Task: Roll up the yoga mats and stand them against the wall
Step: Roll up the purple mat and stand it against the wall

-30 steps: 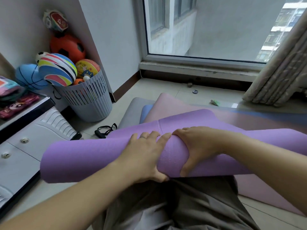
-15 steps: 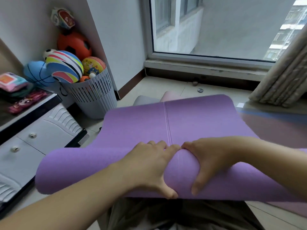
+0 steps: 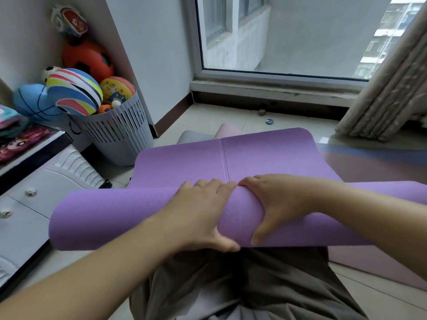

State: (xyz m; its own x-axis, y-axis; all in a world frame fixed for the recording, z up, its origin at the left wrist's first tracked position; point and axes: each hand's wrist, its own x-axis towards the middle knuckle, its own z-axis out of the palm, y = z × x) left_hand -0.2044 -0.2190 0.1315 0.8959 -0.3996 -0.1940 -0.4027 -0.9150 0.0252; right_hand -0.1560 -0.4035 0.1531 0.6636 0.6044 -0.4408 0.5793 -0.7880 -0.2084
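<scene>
Your left hand and right hand both grip the rolled part of the purple mat. They sit side by side at its middle, with the index fingers almost touching. On each hand the fingers curl over the top of the roll and the thumb hooks under its near side, so the roll is clamped between thumb and fingers.

The roll lies crosswise just above your lap, over your grey-brown trousers, and its right end runs behind your right forearm. The loose part of the mat stretches flat away from you toward the window, with a seam line down its middle (it meets the roll between your two hands). Past its far edge peek the ends of a pink mat and a grey mat, which lie under it on the tiled floor.

To your left a slatted basket heaped with balls stands by the wall. Nearer you is a white cabinet with knobbed drawers. A curtain hangs at the right of the window.
</scene>
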